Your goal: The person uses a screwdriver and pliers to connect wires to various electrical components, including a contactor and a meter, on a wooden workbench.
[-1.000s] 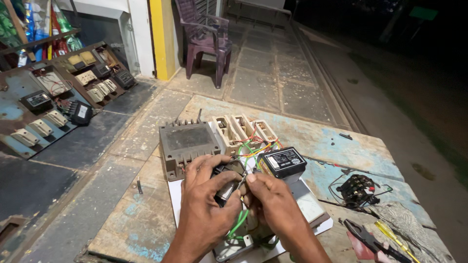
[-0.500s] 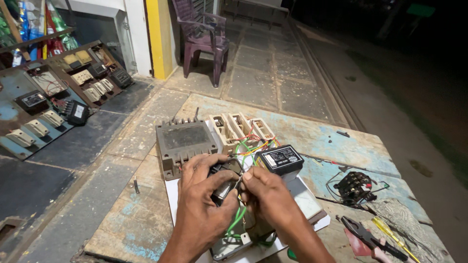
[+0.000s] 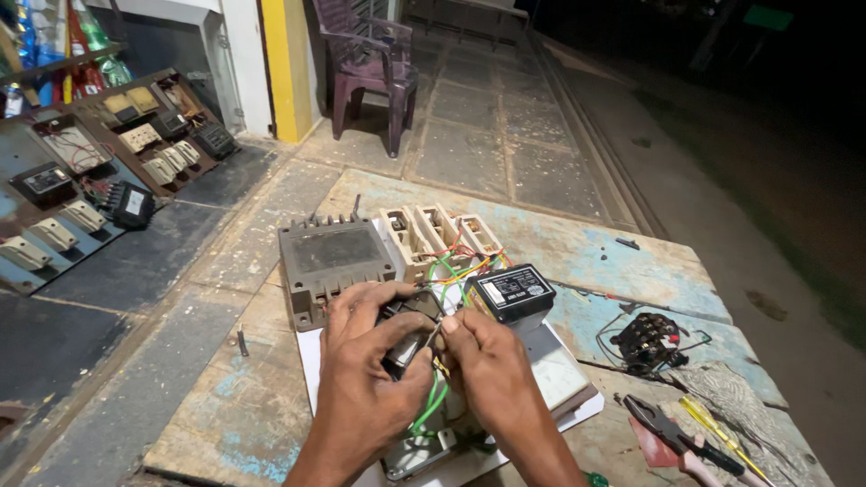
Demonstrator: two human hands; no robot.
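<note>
Hands have edged nearer; wire end (image 3: pixel 431 335) pinched between both hands' fingers (image 3: pixel 451 326)

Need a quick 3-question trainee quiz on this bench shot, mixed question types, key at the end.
1. True or false: the left hand and right hand meet over the green wires of the open electrical unit.
2. What lies at the table's right front corner? A) pliers and a yellow-handled screwdriver; B) a hammer; C) a tape roll.
3. Fill in: the grey finned block stands to the ____ of the black boxed meter.

Key: 1 true; 2 A; 3 left.
</note>
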